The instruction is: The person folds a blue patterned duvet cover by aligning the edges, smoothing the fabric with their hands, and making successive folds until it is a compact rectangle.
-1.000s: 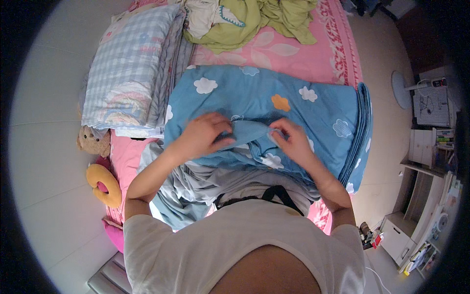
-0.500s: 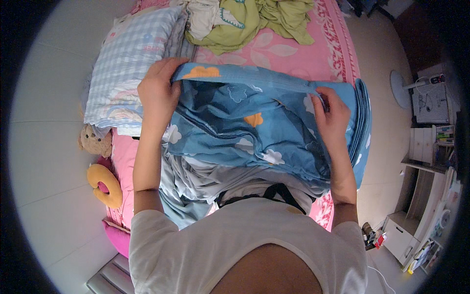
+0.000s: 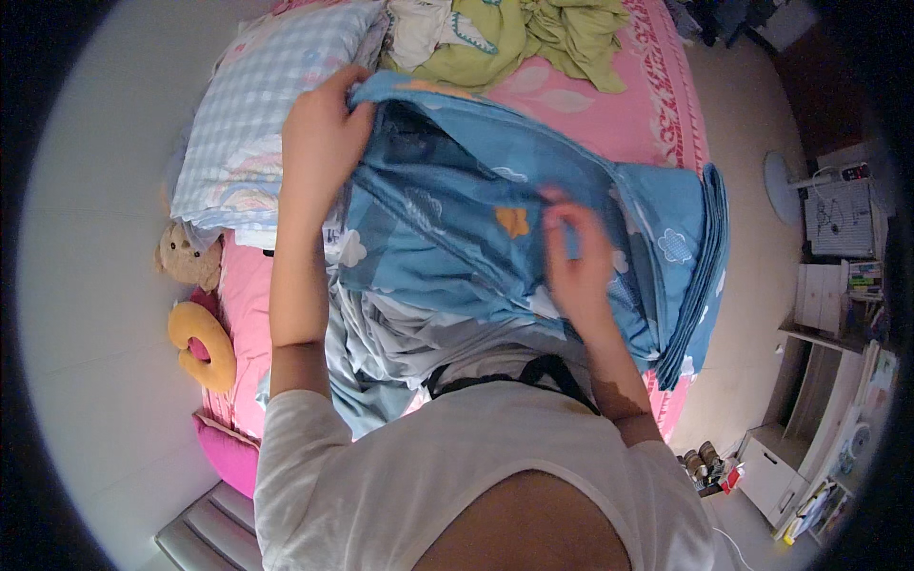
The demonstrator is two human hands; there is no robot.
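Observation:
A blue bed cover (image 3: 438, 238) printed with white clouds and orange shapes lies across the bed in front of me, folded in layers at its right end. My left hand (image 3: 326, 128) is closed on its far left edge and holds that corner raised, so the cloth gapes into a dark hollow beside it. Over the middle of the cover hovers my right hand (image 3: 583, 266), slightly blurred, thumb and forefinger apart with blue cloth showing between them. A plain grey-blue part of the cloth (image 3: 409, 328) lies crumpled close to my body.
Blue checked pillows (image 3: 276, 114) lie at the left, above a teddy bear (image 3: 188, 259) and a yellow neck pillow (image 3: 205, 347). Green cloth (image 3: 571, 38) is heaped at the far side of the pink bed sheet (image 3: 552, 95). White shelving (image 3: 809, 419) stands right.
My right hand has let go of the far right edge and moved left and nearer over the cover. My left hand has carried its corner farther away; the right part of the edge has sagged.

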